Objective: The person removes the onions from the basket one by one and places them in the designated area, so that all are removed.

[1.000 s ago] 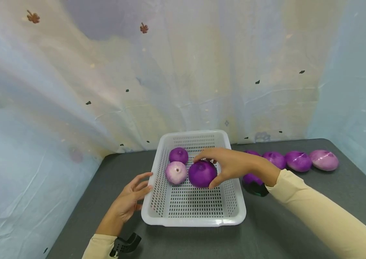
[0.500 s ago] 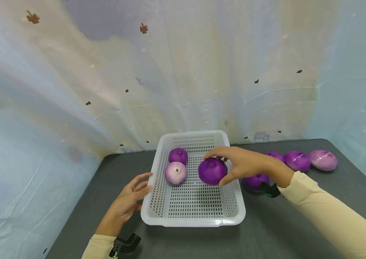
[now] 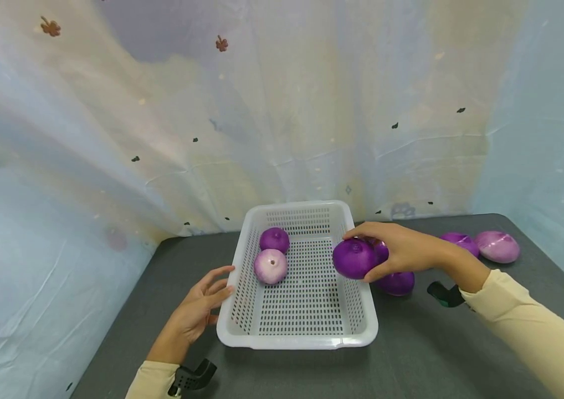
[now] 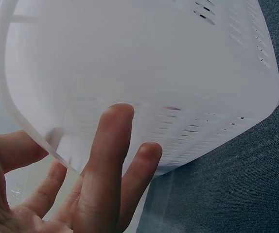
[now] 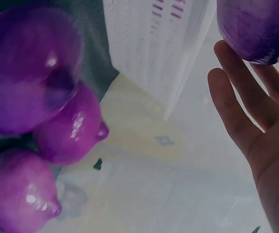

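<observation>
My right hand (image 3: 369,256) grips a dark purple onion (image 3: 350,259) just above the right rim of the white perforated basket (image 3: 297,338). In the right wrist view the same onion (image 5: 256,29) lies against my fingers (image 5: 236,107). Inside the basket, at its far left, a dark purple onion (image 3: 274,239) and a pale pink onion (image 3: 271,266) sit together. My left hand (image 3: 209,296) lies with straight fingers (image 4: 108,160) against the basket's left wall (image 4: 144,73), holding nothing.
On the dark grey table (image 3: 411,354), right of the basket, lie a purple onion (image 3: 398,282), another one (image 3: 461,241) half hidden behind my wrist, and a pale one (image 3: 497,246). A wrinkled cloth backdrop (image 3: 282,111) closes off the back and sides.
My right hand has lifted the dark purple onion from the basket's middle and carried it right, to over the right rim. The left hand and the other two onions stayed put.
</observation>
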{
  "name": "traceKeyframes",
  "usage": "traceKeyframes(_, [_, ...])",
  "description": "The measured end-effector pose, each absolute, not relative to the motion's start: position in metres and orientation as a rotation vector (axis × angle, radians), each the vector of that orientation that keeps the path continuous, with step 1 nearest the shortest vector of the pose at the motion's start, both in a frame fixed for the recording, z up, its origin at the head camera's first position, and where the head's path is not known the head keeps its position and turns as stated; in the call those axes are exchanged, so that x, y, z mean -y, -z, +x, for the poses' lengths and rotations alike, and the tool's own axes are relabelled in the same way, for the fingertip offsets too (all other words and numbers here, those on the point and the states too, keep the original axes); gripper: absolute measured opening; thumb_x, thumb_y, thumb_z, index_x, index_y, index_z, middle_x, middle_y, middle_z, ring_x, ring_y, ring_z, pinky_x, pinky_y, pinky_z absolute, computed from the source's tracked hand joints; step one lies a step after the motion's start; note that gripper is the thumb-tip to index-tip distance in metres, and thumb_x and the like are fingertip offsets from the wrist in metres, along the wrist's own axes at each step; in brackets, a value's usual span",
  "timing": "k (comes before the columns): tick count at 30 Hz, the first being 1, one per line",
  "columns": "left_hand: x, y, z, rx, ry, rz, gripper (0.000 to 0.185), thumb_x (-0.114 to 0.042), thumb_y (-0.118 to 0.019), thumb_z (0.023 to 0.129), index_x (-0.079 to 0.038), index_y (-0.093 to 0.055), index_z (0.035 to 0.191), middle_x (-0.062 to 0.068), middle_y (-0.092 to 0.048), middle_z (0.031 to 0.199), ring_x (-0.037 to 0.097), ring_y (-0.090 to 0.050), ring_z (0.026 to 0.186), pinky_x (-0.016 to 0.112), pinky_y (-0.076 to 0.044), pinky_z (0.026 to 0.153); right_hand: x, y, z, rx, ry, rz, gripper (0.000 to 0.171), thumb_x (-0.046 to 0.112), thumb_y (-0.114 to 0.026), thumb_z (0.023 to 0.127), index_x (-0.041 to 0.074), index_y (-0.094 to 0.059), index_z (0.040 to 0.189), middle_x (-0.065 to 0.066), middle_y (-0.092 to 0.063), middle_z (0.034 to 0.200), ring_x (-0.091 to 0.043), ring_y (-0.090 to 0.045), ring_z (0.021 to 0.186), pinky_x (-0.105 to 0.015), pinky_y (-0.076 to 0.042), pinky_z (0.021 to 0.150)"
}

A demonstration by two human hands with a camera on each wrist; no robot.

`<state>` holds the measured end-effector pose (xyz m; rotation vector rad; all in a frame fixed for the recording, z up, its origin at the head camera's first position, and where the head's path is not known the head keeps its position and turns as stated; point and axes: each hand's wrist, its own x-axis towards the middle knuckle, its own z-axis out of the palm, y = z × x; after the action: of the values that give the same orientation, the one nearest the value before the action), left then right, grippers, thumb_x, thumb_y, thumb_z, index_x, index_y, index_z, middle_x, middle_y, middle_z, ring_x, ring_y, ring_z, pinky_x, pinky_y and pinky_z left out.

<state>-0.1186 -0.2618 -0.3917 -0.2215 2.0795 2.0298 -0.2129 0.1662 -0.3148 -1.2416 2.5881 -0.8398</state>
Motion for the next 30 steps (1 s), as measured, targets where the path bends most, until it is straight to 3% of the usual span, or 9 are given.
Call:
traceKeyframes(11, [0.262,0.391,-0.120,-2.076,-2.025,-0.201,0.062,-0.020,-0.070,0.094,-0.021,-0.040,0.148,0.013,-0.054,0.142,0.022,-0.068,0.107,0.050,-0.060,0.076,-0.197,0.317,-0.209,-2.656,0.876,-1.175,0.078,0.044,-0.088,0.073,0.021,-0.053,0.139,0.004,-0.059,0.132,-0.017,-0.061,0.111,-0.036,-0.056,0.085])
traceKeyframes(21, [0.263,0.392,-0.119,-2.069,-2.030,-0.200,0.063,-0.019,-0.071,0.093,-0.021,-0.040,0.148,0.010,-0.056,0.139,0.021,-0.069,0.106,0.050,-0.060,0.076,-0.227,0.319,-0.203,-2.752,0.850,-1.124,0.078,0.044,-0.088,0.072,0.025,-0.053,0.138,0.008,-0.060,0.130,-0.005,-0.060,0.108,-0.028,-0.056,0.085])
traceKeyframes(30, [0.264,0.391,-0.120,-2.057,-2.034,-0.194,0.063,-0.019,-0.070,0.094,-0.021,-0.040,0.149,0.009,-0.057,0.139,0.021,-0.069,0.106,0.050,-0.060,0.076,-0.259,0.328,-0.200,-2.843,0.787,-1.118,0.076,0.048,-0.085,0.075,0.024,-0.053,0.139,0.004,-0.059,0.134,-0.002,-0.058,0.108,-0.025,-0.054,0.084])
